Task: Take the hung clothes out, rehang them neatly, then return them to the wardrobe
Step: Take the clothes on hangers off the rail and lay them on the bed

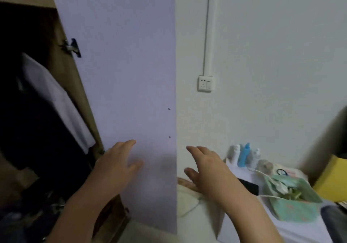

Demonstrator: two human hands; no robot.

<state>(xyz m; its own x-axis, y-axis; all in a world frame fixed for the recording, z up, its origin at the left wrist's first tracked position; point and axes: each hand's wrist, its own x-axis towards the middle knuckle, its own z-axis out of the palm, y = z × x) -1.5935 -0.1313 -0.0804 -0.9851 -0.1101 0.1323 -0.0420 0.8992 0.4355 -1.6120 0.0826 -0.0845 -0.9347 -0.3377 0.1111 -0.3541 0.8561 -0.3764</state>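
The wardrobe [78, 96] stands open at the left, its inside dark. A white garment [56, 101] hangs inside near the frame, with dark clothes [37, 130] behind and below it. The pale lilac door [122, 64] is swung out toward me. My left hand [116, 165] reaches forward with fingers straight in front of the door's lower part and holds nothing. My right hand [206, 171] is stretched out beside the door's free edge, fingers relaxed and empty. No hanger is visible in either hand.
A low white table [244, 229] at the right carries a green box [289, 195], several bottles [244, 154], a black phone [247, 184] and a white cable. A wall socket [205, 83] sits above it. A yellow box [332, 179] stands at the far right.
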